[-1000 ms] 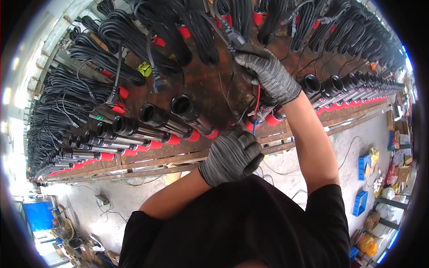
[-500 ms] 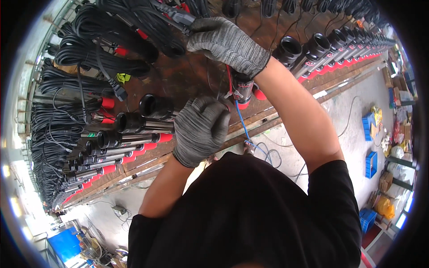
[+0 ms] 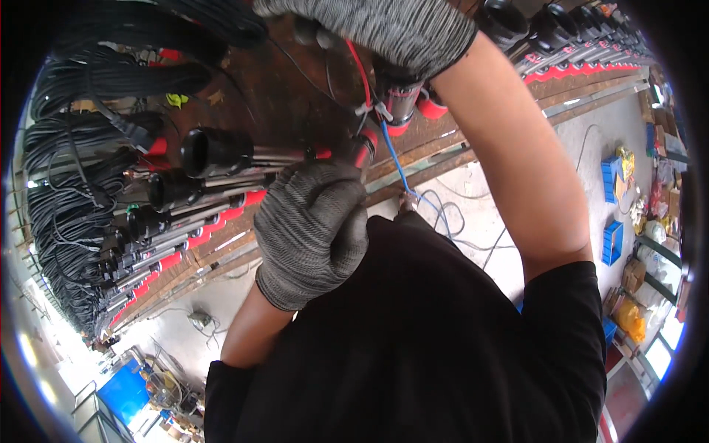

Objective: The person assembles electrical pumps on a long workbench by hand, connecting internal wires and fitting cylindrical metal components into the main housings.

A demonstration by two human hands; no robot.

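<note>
Grey knit gloves cover both my hands. My left hand (image 3: 314, 232) is closed in front of my body, its thumb folded over; what it may grip is hidden. A red-and-grey piece (image 3: 363, 148) shows just beyond its knuckles, and I cannot tell whether it is held. My right hand (image 3: 399, 33) reaches up and left, its fingers bent and partly cut off by the top edge, so its contents stay hidden. Below it stands a metal cylinder (image 3: 404, 103) with a red end. Beside that, clips (image 3: 382, 112) join a red wire (image 3: 360, 66) and a blue wire (image 3: 395, 155).
Bundles of black cable (image 3: 66, 192) fill the left of the brown bench (image 3: 258, 74). Rows of metal cylinders with black collars (image 3: 203, 153) and red ends line its edge on both sides. Loose cables (image 3: 443, 214) lie on the floor; blue crates (image 3: 611, 242) stand at right.
The view has shifted. My right hand, which held a black plug, has moved up to the top edge, and the plug is out of sight. My left hand is lower and further left.
</note>
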